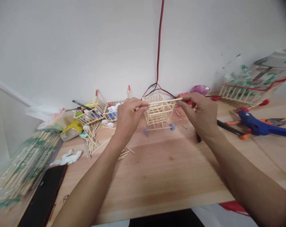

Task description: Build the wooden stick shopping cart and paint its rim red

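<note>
A miniature shopping cart (158,118) built of thin wooden sticks stands upright on the wooden table, its blue-grey wheels (172,126) towards me. Across the top of its near side runs a wooden stick (164,101). With thumb and forefinger, my left hand (131,115) pinches the stick's left end. The right end is between the thumb and fingers of my right hand (201,113). Whether the stick is fixed to the cart or only resting against it, I cannot tell.
Left of the cart lie loose wooden sticks (92,137), two filled stick carts (91,115), a phone (43,195) and bagged sticks (31,160). A blue glue gun (258,123) lies to the right, before a red-trimmed cart (242,94) of plastic bottles. A red-black cable (160,37) hangs down the wall.
</note>
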Demonstrator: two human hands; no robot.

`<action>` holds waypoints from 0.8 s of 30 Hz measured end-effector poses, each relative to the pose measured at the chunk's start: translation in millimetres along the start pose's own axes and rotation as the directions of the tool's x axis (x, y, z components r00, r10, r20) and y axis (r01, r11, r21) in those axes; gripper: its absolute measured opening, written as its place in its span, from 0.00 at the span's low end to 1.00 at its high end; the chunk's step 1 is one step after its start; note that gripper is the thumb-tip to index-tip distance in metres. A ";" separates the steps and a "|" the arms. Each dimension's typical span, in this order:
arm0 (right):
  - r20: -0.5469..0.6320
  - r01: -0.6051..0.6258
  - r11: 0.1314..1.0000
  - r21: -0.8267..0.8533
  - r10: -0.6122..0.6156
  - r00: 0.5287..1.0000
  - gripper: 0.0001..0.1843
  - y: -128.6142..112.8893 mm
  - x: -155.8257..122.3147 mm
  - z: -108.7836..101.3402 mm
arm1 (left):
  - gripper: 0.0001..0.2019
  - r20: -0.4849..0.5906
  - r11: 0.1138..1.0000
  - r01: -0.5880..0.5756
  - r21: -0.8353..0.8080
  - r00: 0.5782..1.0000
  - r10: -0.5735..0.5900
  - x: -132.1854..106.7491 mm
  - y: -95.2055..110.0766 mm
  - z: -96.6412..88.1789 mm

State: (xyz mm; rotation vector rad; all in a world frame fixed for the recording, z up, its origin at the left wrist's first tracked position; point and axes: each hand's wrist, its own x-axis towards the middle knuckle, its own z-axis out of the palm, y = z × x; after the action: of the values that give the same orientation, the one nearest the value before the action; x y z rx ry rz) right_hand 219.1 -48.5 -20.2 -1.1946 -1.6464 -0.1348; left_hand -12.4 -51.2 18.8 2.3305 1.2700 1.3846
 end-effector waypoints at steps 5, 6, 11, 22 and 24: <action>-0.004 -0.009 1.000 0.009 0.009 1.000 0.05 -1.6 -0.4 0.3 | 0.06 0.006 1.000 -0.023 0.021 1.000 0.023 -1.2 -2.1 0.4; -0.004 -0.009 1.000 0.014 0.009 1.000 0.06 -1.7 -0.5 0.4 | 0.06 0.008 0.999 -0.026 0.025 1.000 0.026 -1.4 -2.5 0.5; -0.003 -0.006 1.000 0.002 0.006 1.000 0.05 -0.9 -0.9 1.5 | 0.06 0.011 0.999 -0.032 0.026 0.999 0.032 -1.9 -4.4 1.3; -0.012 0.018 1.000 -0.002 -0.018 1.000 0.03 2.1 0.5 4.0 | 0.06 0.019 0.997 -0.035 0.074 0.999 0.034 -1.2 -3.0 1.3; -0.011 0.025 1.000 0.006 -0.025 1.000 0.03 4.2 0.5 4.7 | 0.05 0.017 0.995 -0.041 0.094 0.999 0.039 -1.0 -1.7 1.1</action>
State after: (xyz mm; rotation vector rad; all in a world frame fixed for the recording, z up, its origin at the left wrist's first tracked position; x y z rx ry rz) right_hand 219.2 -43.2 -23.8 -1.1675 -1.6515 -0.1518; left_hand -12.8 -50.5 16.7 2.4363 1.3188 1.3441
